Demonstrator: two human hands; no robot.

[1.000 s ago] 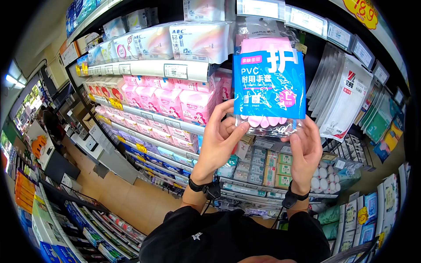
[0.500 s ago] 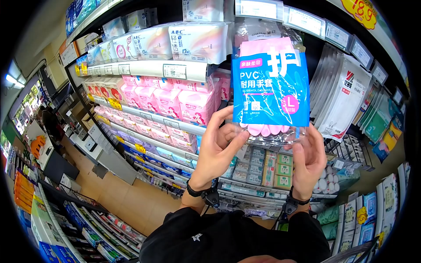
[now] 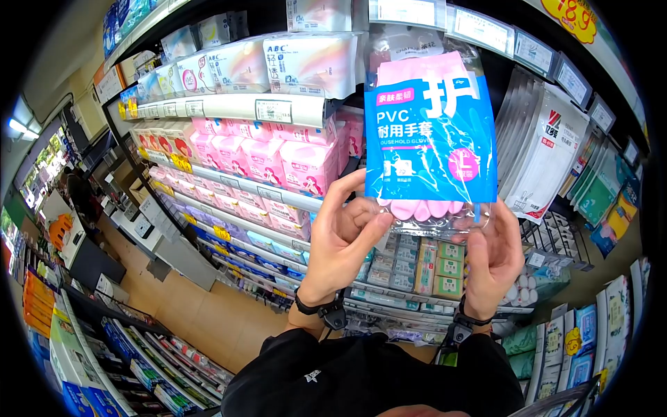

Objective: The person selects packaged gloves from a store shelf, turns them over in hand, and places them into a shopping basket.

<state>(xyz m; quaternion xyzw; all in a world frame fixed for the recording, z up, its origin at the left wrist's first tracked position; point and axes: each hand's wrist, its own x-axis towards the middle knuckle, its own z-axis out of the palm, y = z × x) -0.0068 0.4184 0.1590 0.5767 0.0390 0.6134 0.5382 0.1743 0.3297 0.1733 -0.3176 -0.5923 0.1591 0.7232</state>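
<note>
A clear plastic pack of pink PVC household gloves (image 3: pixel 434 139) with a blue printed panel hangs upright in front of me, below the price tags. My left hand (image 3: pixel 340 240) grips its lower left edge, thumb in front and fingers curled behind. At the lower right corner, my right hand (image 3: pixel 495 257) pinches the clear film between thumb and fingers. Pink glove fingertips show through the bottom of the pack. Black bands with small devices circle both wrists.
Shelves on the left carry ABC packs (image 3: pixel 309 66) and pink boxed packs (image 3: pixel 309 167). White hanging packs (image 3: pixel 549 153) are right of the gloves. Small boxes (image 3: pixel 448 267) sit behind my hands. A lower shelf rack (image 3: pixel 153 354) stands at the left, beside the floor aisle (image 3: pixel 201 313).
My right hand has shifted slightly right and the glove pack looks a little wider, its film pulled and creased differently. My left hand stays nearly in place.
</note>
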